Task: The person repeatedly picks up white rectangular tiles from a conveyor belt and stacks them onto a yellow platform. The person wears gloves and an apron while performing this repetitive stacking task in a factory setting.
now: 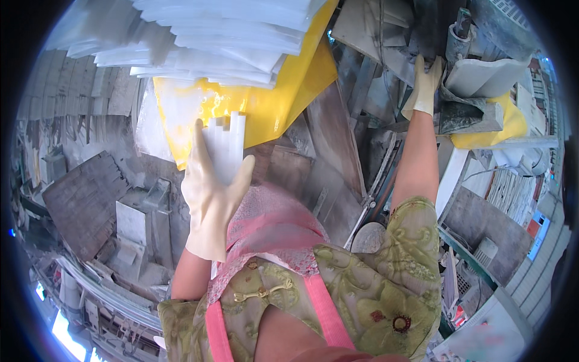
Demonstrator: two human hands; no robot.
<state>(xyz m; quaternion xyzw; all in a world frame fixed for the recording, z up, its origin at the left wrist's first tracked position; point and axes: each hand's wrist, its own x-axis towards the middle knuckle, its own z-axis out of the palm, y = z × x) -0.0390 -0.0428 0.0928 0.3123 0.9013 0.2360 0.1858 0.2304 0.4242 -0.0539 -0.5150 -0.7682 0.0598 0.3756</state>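
Observation:
A small bundle of smooth white strips (226, 145) stands between the thumb and fingers of my left hand (211, 187), in a cream rubber glove. The strips' ends are uneven, and they lean against a shiny yellow plastic sheet (259, 111). Above them rises a large pile of similar white strips (223, 39), resting on the sheet. My right hand (424, 87), gloved the same way, reaches far out at the upper right beside dark, dusty machine parts (429, 36). Two of its fingertips show apart with a dark gap between; its other fingers are hidden.
A dusty brown board (84, 202) and a grey metal block (134, 223) stand at the left. A curved pale sheet (482, 77) and a second yellow sheet (497, 123) sit right of my right hand. Brown boards (335, 133) lean between my arms.

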